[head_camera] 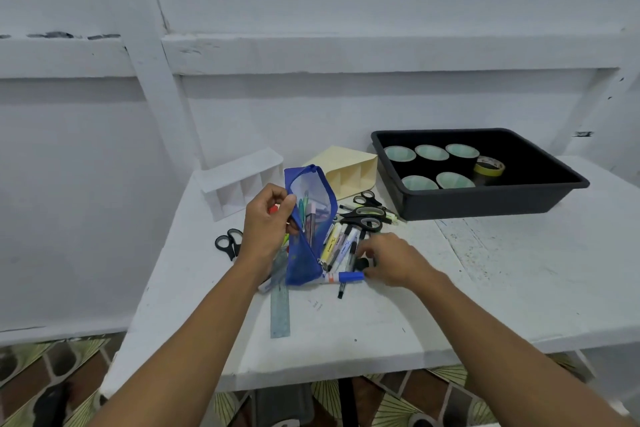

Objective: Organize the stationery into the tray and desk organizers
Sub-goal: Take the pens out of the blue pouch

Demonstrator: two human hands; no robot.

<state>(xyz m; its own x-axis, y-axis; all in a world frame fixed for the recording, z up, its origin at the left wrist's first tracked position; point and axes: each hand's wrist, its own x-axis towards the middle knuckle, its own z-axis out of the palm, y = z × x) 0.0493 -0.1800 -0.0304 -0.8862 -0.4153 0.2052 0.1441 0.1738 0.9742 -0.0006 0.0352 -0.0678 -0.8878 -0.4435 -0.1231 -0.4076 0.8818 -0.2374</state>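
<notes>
At two o'clock the black tray [485, 204] holds rolls of tape [431, 152]. The left hand [266, 222] pinches the blue pouch [304, 267] of pens; the right hand [394, 262] touches a blue marker [348, 276], grip unclear.

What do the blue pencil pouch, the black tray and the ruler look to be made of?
The blue pencil pouch: seemingly soft mesh fabric with a clear plastic window; it slumps and pens show through. The black tray: likely moulded plastic, matte, with a rolled rim. The ruler: probably translucent grey-blue plastic, thin and flat, though metal can't be excluded.
</notes>
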